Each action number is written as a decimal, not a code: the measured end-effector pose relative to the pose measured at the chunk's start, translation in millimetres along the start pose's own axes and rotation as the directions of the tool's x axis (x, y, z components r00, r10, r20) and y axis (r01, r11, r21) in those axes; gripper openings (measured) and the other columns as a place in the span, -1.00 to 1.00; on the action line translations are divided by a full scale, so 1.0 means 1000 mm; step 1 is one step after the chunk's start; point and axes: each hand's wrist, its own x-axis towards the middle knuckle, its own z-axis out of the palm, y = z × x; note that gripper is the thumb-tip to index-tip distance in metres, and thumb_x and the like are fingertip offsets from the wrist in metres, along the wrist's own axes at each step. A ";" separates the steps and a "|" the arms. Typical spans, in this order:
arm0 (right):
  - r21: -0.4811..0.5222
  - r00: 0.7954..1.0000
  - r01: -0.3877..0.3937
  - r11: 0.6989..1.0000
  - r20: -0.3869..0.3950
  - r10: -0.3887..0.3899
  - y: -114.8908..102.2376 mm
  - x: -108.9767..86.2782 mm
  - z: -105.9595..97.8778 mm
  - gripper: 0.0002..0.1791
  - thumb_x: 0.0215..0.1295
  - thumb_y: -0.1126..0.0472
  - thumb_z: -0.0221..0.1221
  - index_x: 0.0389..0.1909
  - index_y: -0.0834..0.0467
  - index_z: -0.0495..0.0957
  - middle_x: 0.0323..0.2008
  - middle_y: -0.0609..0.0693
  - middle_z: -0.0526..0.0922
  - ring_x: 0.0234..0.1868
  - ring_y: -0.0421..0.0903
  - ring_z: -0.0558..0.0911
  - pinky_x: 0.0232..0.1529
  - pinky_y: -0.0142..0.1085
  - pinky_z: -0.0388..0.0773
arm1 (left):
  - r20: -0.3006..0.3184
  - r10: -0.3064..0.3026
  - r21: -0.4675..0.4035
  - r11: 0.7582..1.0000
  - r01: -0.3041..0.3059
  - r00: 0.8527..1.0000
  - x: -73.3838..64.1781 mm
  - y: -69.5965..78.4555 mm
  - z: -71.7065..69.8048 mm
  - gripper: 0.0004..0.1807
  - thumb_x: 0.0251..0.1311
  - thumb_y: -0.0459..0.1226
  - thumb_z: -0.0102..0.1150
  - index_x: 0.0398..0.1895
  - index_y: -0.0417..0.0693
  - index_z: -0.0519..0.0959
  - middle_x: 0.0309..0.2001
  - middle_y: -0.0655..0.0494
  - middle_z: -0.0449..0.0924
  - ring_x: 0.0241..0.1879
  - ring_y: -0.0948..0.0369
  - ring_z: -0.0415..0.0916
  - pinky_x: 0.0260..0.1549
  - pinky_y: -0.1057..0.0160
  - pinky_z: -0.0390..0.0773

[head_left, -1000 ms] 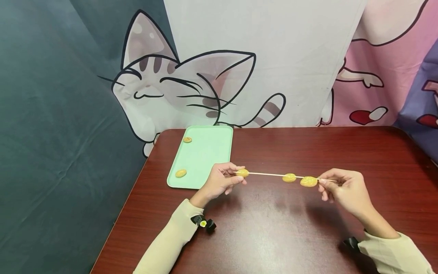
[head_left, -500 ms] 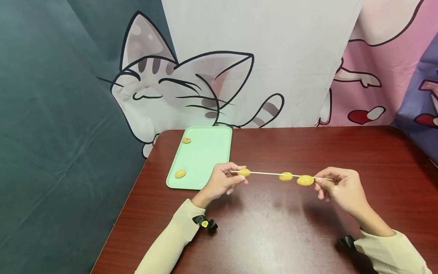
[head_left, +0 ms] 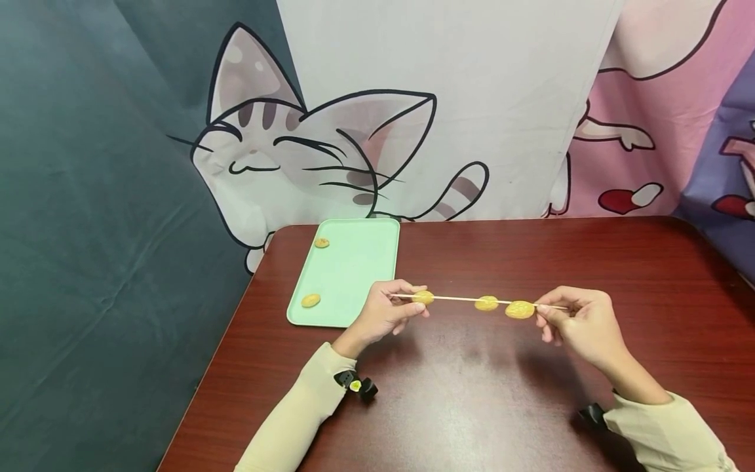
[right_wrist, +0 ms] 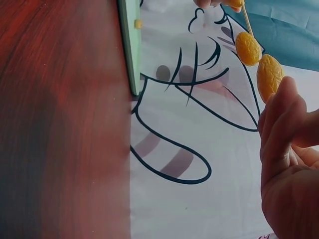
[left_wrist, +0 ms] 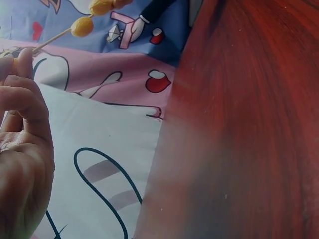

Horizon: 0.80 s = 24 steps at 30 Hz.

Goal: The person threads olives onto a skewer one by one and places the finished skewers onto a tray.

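Note:
A thin wooden skewer [head_left: 457, 299] is held level above the table between both hands. My left hand [head_left: 383, 311] pinches a yellow, oval, wrinkled piece [head_left: 423, 297] threaded near the skewer's left end, and the tip pokes out past it. Toward the other end are two more such pieces, a smaller one [head_left: 486, 303] and a larger one [head_left: 520, 309], close together. My right hand [head_left: 580, 324] pinches the skewer just right of the larger piece. The right wrist view shows the wrinkled skin of the larger piece [right_wrist: 270, 75] by the fingertips.
A pale green tray [head_left: 360, 262] lies at the table's back left. On it are two loose yellow pieces, one near the front [head_left: 310, 300] and one at the back [head_left: 321, 242]. Behind the dark red table [head_left: 466, 406] hangs a cartoon cat cloth [head_left: 354, 144].
My right hand has moved left with the skewer and its two pieces. The skewer's left tip sticks out farther past the piece in my left hand, and the gap between pieces has narrowed.

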 end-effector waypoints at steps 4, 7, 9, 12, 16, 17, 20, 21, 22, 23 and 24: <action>-0.022 1.000 0.000 1.000 0.004 0.000 -0.001 0.001 0.001 -0.83 0.18 0.68 0.12 -0.44 0.42 0.60 -0.72 0.10 0.56 -0.81 -0.17 0.51 -0.85 -0.35 0.42 | 0.002 -0.003 -0.027 1.000 0.003 1.000 -0.001 -0.003 0.002 -0.47 0.19 -0.25 0.39 -0.10 -0.66 0.46 -0.45 0.26 0.73 -0.79 0.37 0.39 -0.87 0.47 0.18; -0.028 1.000 -0.004 1.000 0.006 0.004 -0.002 0.001 0.002 -0.83 0.18 0.68 0.12 -0.43 0.43 0.60 -0.72 0.08 0.56 -0.81 -0.18 0.51 -0.85 -0.35 0.42 | 0.004 0.004 -0.047 0.999 -0.003 1.000 0.000 -0.004 0.002 -0.59 0.17 -0.19 0.41 -0.12 -0.39 0.59 -0.44 0.24 0.73 -0.76 0.37 0.44 -0.87 0.47 0.18; -0.029 1.000 -0.006 1.000 0.007 0.006 -0.002 0.002 0.003 -0.84 0.18 0.68 0.12 -0.43 0.43 0.60 -0.72 0.08 0.56 -0.81 -0.18 0.51 -0.85 -0.35 0.43 | 0.003 0.009 -0.057 0.998 -0.008 1.000 0.000 -0.005 0.003 -0.69 0.17 -0.22 0.40 -0.12 -0.22 0.62 -0.44 0.23 0.74 -0.76 0.37 0.45 -0.87 0.47 0.18; -0.032 1.000 -0.010 0.999 0.004 0.010 -0.004 0.002 0.003 -0.84 0.17 0.68 0.12 -0.44 0.42 0.60 -0.72 0.09 0.56 -0.81 -0.18 0.51 -0.84 -0.35 0.43 | 0.004 0.014 -0.052 0.999 -0.014 1.000 0.001 -0.004 0.004 -0.73 0.20 -0.32 0.36 -0.14 -0.35 0.60 -0.44 0.22 0.74 -0.76 0.37 0.45 -0.88 0.47 0.18; -0.042 1.000 -0.011 0.999 -0.002 0.011 -0.006 0.004 0.003 -0.83 0.17 0.67 0.13 -0.44 0.41 0.60 -0.71 0.10 0.56 -0.81 -0.18 0.52 -0.84 -0.34 0.45 | 0.008 0.015 -0.026 1.000 -0.015 1.000 0.002 -0.004 0.006 -0.59 0.21 -0.41 0.31 -0.09 -0.69 0.44 -0.45 0.22 0.73 -0.81 0.37 0.35 -0.88 0.46 0.19; -0.039 1.000 -0.011 0.999 -0.002 0.011 -0.007 0.004 0.003 -0.83 0.17 0.67 0.13 -0.44 0.41 0.60 -0.71 0.10 0.57 -0.81 -0.18 0.52 -0.84 -0.33 0.45 | 0.010 0.016 -0.020 1.000 -0.016 1.000 0.002 -0.004 0.006 -0.56 0.22 -0.40 0.31 -0.08 -0.71 0.42 -0.45 0.24 0.73 -0.82 0.38 0.32 -0.89 0.46 0.19; -0.026 1.000 -0.005 1.000 0.006 0.005 -0.007 0.004 0.004 -0.83 0.17 0.68 0.12 -0.45 0.42 0.60 -0.71 0.09 0.56 -0.81 -0.17 0.51 -0.84 -0.34 0.44 | 0.013 0.018 -0.006 1.000 -0.018 1.000 0.003 -0.004 0.007 -0.47 0.22 -0.30 0.35 -0.08 -0.72 0.41 -0.45 0.28 0.72 -0.83 0.39 0.27 -0.89 0.46 0.18; -0.017 1.000 -0.004 1.000 0.010 0.004 -0.007 0.004 0.005 -0.83 0.17 0.68 0.12 -0.45 0.42 0.60 -0.71 0.08 0.56 -0.81 -0.17 0.51 -0.85 -0.34 0.43 | 0.013 0.018 -0.004 1.000 -0.018 1.000 0.003 -0.004 0.007 -0.43 0.22 -0.26 0.36 -0.08 -0.72 0.41 -0.45 0.29 0.72 -0.83 0.39 0.27 -0.89 0.46 0.18; -0.008 1.000 -0.003 1.000 0.012 0.003 -0.007 0.004 0.005 -0.83 0.17 0.68 0.12 -0.45 0.42 0.59 -0.72 0.07 0.56 -0.81 -0.17 0.51 -0.85 -0.34 0.43 | 0.012 0.019 -0.003 1.000 -0.019 1.000 0.003 -0.004 0.007 -0.41 0.21 -0.23 0.37 -0.08 -0.71 0.42 -0.46 0.29 0.72 -0.83 0.39 0.26 -0.89 0.45 0.18; -0.001 1.000 -0.001 1.000 0.014 0.001 -0.007 0.004 0.006 -0.83 0.17 0.69 0.12 -0.45 0.42 0.59 -0.72 0.06 0.56 -0.81 -0.18 0.51 -0.86 -0.34 0.42 | 0.011 0.020 -0.002 1.000 -0.020 1.000 0.003 -0.004 0.007 -0.39 0.20 -0.21 0.38 -0.08 -0.70 0.42 -0.46 0.29 0.72 -0.84 0.39 0.25 -0.89 0.45 0.18; 0.003 1.000 0.002 1.000 0.015 -0.002 -0.007 0.003 0.006 -0.82 0.17 0.69 0.12 -0.46 0.42 0.59 -0.72 0.05 0.56 -0.81 -0.18 0.51 -0.86 -0.34 0.42 | 0.009 0.021 -0.003 1.000 -0.021 1.000 0.003 -0.004 0.007 -0.38 0.19 -0.20 0.39 -0.08 -0.70 0.42 -0.46 0.29 0.72 -0.84 0.38 0.24 -0.89 0.45 0.17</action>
